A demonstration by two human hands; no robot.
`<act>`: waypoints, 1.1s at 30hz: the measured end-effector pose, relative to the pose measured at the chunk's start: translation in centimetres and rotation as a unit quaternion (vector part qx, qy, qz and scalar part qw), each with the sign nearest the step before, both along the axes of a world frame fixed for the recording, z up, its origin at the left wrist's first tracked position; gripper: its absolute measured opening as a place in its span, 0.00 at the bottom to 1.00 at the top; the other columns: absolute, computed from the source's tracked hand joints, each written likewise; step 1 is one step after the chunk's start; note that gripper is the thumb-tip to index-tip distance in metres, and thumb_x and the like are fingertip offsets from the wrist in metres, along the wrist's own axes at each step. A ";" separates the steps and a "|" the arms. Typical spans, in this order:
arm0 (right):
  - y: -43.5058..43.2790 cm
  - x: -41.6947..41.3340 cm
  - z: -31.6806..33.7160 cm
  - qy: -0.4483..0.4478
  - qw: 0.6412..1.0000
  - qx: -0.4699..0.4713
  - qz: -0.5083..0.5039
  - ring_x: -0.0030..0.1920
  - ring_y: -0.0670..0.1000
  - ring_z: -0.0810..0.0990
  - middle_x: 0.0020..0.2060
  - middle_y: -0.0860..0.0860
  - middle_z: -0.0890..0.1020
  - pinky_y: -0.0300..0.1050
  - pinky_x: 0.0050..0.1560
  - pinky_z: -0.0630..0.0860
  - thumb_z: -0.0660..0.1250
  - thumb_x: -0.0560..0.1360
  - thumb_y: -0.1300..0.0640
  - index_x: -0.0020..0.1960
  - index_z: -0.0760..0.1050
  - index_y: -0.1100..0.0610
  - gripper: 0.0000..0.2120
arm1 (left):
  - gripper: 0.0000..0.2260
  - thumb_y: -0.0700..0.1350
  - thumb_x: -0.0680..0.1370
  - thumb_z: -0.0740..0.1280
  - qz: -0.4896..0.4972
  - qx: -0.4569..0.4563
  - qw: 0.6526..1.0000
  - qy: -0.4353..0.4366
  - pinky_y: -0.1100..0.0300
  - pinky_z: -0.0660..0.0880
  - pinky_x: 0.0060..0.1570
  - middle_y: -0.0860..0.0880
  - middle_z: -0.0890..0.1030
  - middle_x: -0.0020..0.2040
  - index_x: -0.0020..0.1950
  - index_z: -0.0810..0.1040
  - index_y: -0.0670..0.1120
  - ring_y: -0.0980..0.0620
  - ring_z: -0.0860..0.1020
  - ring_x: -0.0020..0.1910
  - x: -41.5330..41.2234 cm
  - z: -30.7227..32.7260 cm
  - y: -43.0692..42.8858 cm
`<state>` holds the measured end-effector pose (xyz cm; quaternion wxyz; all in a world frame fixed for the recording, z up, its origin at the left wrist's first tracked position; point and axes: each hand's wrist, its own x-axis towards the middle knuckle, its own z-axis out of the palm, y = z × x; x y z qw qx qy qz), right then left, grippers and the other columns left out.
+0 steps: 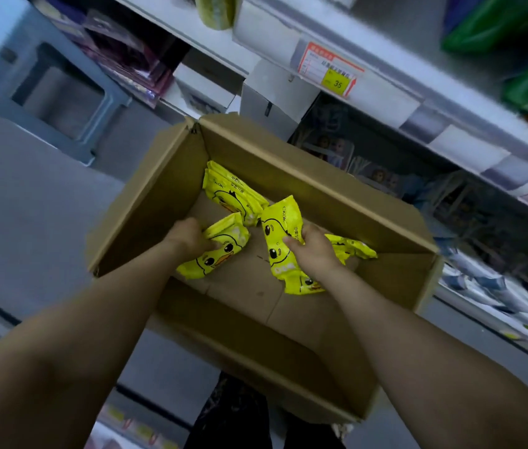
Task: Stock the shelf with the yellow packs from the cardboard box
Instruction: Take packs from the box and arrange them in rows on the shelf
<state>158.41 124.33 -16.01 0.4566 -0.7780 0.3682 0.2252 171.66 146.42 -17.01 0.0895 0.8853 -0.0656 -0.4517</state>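
While both hands are down inside the cardboard box (291, 175), I record the left hand (189, 238) curled round the near-left yellow pack (223, 251), fingers across its printed face. The right hand (316, 251) is curled round a second pack (280, 234), thumb on its front. Neither grip shows from beneath, so I cannot tell how far the fingers wrap under.

More packs lie loose on the box floor: a small stack (235, 194) towards the far-left corner, a loose pack (351, 247) just right of the right hand, and what looks like a further pack (301, 285) partly beneath the right wrist. Most of the floor is bare cardboard, so I judge the stocking well advanced.

Handling assessment: the packs appear to be soft film pouches, light and pliable, with a glossy, probably slippery skin. They should tolerate a squeeze but may slide from a loose hold. I recommend taking each across its middle, thumb on one face and fingers on the other, not by the crimped end.

The shelf (385, 92) runs along the right, above the box, with a price tag (330, 68) on its edge. Where the packs belong on it is not evident.
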 end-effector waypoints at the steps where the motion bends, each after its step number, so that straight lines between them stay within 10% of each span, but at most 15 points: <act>1: -0.5 -0.7 0.9 -0.011 1.000 0.024 -0.008 0.55 0.54 0.79 0.53 0.52 0.82 0.43 0.50 0.70 0.68 0.79 0.51 0.58 0.75 0.59 0.13 | 0.17 0.54 0.73 0.74 0.018 -0.011 1.000 0.006 0.57 0.71 0.45 0.44 0.80 0.53 0.54 0.78 0.45 0.44 0.77 0.51 -0.6 0.9 -0.2; 10: -5.4 -10.2 11.4 -0.119 0.956 0.213 -0.162 0.49 0.53 0.86 0.50 0.51 0.87 0.55 0.54 0.82 0.82 0.62 0.45 0.63 0.74 0.53 0.35 | 0.15 0.54 0.78 0.68 0.156 -0.204 0.966 -0.027 0.49 0.76 0.58 0.45 0.83 0.55 0.60 0.80 0.48 0.43 0.81 0.55 -9.7 11.3 -5.8; 15: -11.4 -20.1 18.7 -0.177 0.934 0.236 -0.200 0.52 0.61 0.85 0.51 0.57 0.86 0.64 0.55 0.80 0.79 0.68 0.59 0.56 0.81 0.57 0.18 | 0.24 0.55 0.70 0.77 0.216 -0.300 0.927 0.058 0.49 0.79 0.55 0.45 0.83 0.57 0.60 0.78 0.46 0.46 0.82 0.53 -17.3 19.4 -12.8; 27: -27.9 -45.2 37.0 -0.330 0.890 0.089 -0.300 0.45 0.58 0.86 0.49 0.56 0.87 0.58 0.43 0.83 0.75 0.72 0.64 0.59 0.80 0.58 0.17 | 0.07 0.38 0.74 0.72 0.021 -0.450 0.891 0.063 0.56 0.81 0.34 0.43 0.85 0.45 0.51 0.80 0.43 0.49 0.84 0.36 -33.8 38.5 -32.9; 33: -34.6 -53.5 43.2 -0.379 0.871 0.001 -0.313 0.43 0.56 0.86 0.45 0.56 0.87 0.56 0.45 0.84 0.74 0.73 0.64 0.57 0.81 0.62 0.13 | 0.12 0.39 0.72 0.76 -0.091 -0.453 0.886 0.037 0.47 0.81 0.49 0.41 0.85 0.48 0.53 0.80 0.41 0.42 0.84 0.45 -39.3 45.9 -42.8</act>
